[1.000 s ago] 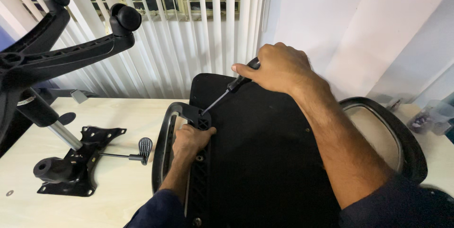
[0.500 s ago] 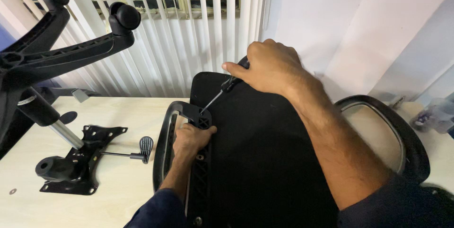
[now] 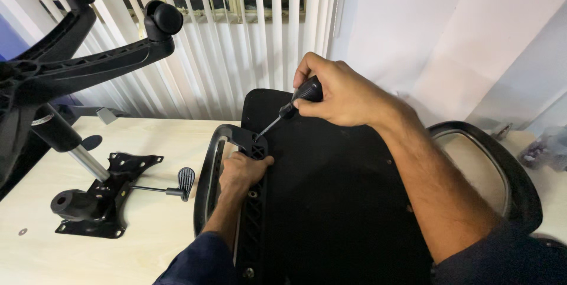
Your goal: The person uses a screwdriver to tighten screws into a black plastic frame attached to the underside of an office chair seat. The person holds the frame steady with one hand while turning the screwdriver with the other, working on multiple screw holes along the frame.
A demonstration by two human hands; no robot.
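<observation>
We hold a black-handled screwdriver with a thin metal shaft (image 3: pixel 290 106) in our right hand (image 3: pixel 342 93), the fingers wrapped tight around the rounded grip. The shaft slants down and to the left from that hand, and its tip meets the black plastic armrest bracket (image 3: pixel 251 143) that lies just above our left hand (image 3: pixel 243 170). Our left hand is closed on the lower part of that bracket, pressing it against the edge of the flat black upturned chair seat (image 3: pixel 331 202), which spreads out beneath and between both forearms. The two hands are near each other but apart, the right one higher and farther from us than the left. The curved black armrest loop (image 3: pixel 207 178) bends round just to the left of our left hand. Farther left of that hand, well apart, a black metal tilt mechanism with a silver gas cylinder and a lever (image 3: pixel 100 187) rests on the pale wooden table (image 3: pixel 147 243). Above it, the black star-shaped chair base with castors (image 3: pixel 88 63) stands tilted. To the right of our right forearm lies a black oval chair-back frame (image 3: pixel 502 167).
</observation>
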